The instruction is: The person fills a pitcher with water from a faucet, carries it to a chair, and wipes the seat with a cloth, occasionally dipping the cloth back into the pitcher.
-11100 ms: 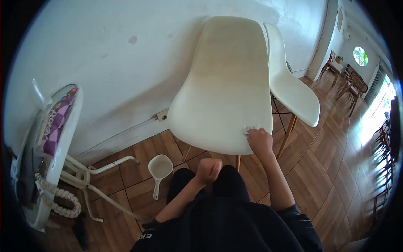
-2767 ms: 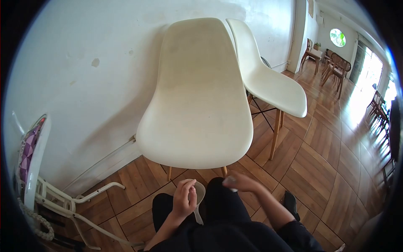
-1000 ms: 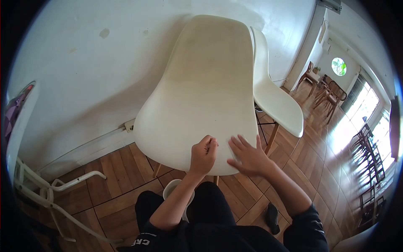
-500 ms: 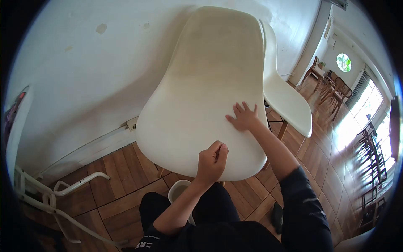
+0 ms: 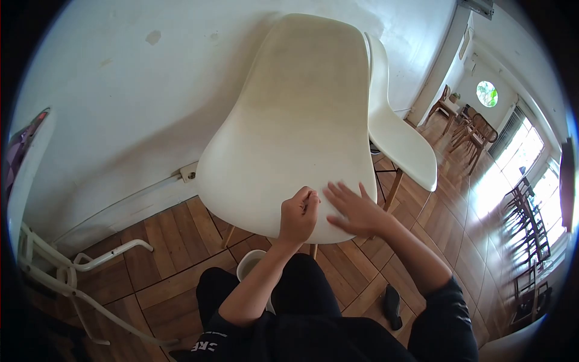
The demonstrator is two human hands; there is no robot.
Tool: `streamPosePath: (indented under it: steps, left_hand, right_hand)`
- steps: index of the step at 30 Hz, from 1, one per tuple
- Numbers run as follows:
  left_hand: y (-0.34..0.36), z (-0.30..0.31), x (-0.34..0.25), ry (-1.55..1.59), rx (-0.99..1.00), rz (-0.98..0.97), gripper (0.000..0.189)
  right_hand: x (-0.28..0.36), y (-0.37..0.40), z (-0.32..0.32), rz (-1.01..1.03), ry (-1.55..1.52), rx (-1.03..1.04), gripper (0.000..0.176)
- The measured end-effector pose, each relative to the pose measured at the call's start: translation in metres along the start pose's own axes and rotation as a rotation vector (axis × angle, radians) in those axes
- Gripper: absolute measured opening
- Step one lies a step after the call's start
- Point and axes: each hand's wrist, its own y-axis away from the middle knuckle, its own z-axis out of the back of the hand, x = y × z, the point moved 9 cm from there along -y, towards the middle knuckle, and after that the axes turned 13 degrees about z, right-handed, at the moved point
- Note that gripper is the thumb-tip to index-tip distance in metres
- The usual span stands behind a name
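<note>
A person seen from above kneels before a cream plastic chair (image 5: 289,133) that stands against a white wall (image 5: 120,90), with a second chair (image 5: 401,142) just beside it on the right. The left hand (image 5: 298,212) rests at the seat's front edge, curled into a fist with the thumb pressed to the forefinger; anything pinched there is too small to tell. The right hand (image 5: 357,210), slightly blurred, lies flat on the seat just beside it, fingers spread, holding nothing visible, and a pale cup (image 5: 248,265) sits on the wooden floor (image 5: 175,241) below.
</note>
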Motion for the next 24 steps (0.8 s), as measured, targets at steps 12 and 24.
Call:
streamPosePath:
  steps: [12,24]
  left_hand:
    - [0.003,-0.003,0.002,-0.001,0.052,0.066,0.024]
    - [0.001,0.002,-0.001,-0.019,0.01,0.011,0.024]
  right_hand:
    - [-0.052,-0.041,-0.002,-0.13,-0.111,0.144,0.062]
    - [-0.155,-0.132,-0.01,-0.437,0.096,0.025,0.073]
